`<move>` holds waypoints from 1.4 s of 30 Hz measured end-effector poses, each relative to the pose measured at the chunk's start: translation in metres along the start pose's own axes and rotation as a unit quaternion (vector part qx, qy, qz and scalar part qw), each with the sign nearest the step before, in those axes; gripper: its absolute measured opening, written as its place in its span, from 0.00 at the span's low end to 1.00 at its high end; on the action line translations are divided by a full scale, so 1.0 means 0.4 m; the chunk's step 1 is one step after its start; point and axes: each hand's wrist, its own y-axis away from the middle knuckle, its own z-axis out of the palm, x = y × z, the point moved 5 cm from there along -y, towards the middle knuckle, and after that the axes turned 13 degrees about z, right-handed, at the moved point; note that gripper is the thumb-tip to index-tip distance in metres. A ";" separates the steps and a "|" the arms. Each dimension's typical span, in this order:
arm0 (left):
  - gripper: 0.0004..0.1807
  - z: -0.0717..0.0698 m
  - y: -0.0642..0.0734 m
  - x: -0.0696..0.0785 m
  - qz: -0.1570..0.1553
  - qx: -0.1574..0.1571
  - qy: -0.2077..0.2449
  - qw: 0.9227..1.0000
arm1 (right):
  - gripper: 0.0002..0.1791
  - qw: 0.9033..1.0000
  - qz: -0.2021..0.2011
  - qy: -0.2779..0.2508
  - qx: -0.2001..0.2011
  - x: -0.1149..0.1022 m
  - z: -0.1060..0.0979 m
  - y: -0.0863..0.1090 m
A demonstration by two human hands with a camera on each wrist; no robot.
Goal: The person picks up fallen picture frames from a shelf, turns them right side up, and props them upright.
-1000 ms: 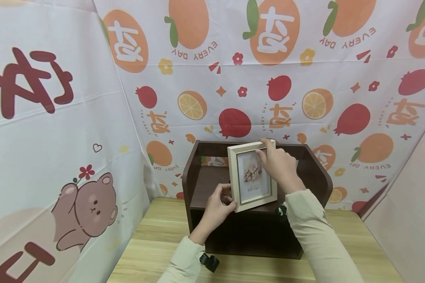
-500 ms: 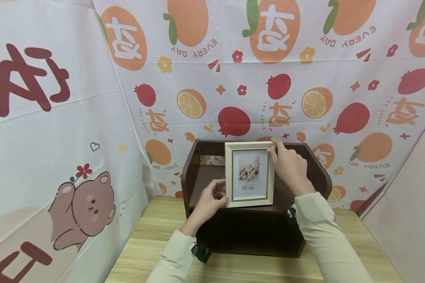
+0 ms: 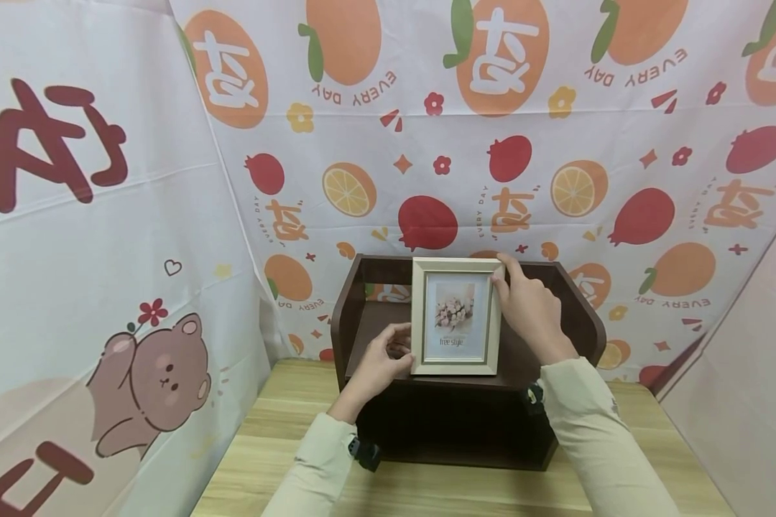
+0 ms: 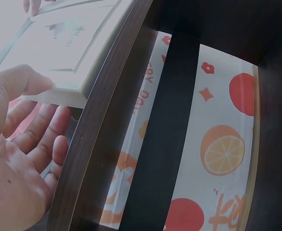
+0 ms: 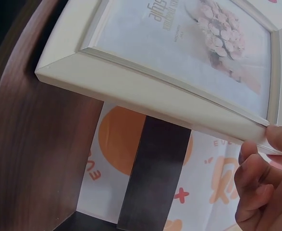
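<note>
A cream picture frame (image 3: 419, 301) with a flower print stands upright at the front edge of the upper board of a dark brown desk shelf (image 3: 381, 316). My left hand (image 3: 378, 366) holds its lower left corner, thumb on the front and fingers behind, as the left wrist view also shows. At the upper right corner, my right hand (image 3: 533, 309) pinches the frame between thumb and fingers. In the right wrist view the thumb presses the front border, and the frame's lower corner (image 5: 54, 72) meets the brown board.
The shelf has raised side panels (image 3: 585, 316) and a back rail (image 3: 388, 271), with a dark lower compartment (image 3: 453, 424) beneath. It stands on a wood-grain table (image 3: 284, 431). Fruit-printed cloth (image 3: 375, 129) hangs close behind, and a bear-printed cloth (image 3: 155, 388) on the left.
The picture frame was tilted and turned a second ago; it has straightened and come down onto the shelf board. My right hand has shifted outward to the right, the left slightly leftward.
</note>
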 end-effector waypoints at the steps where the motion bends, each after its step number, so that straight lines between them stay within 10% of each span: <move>1: 0.28 0.000 -0.001 0.000 0.002 -0.001 -0.001 1.000 | 0.27 1.000 -0.001 -0.001 0.001 0.001 0.001 0.001; 42: 0.27 -0.002 -0.014 0.008 -0.012 -0.006 -0.023 1.000 | 0.28 1.000 0.004 -0.011 -0.007 0.007 0.017 0.002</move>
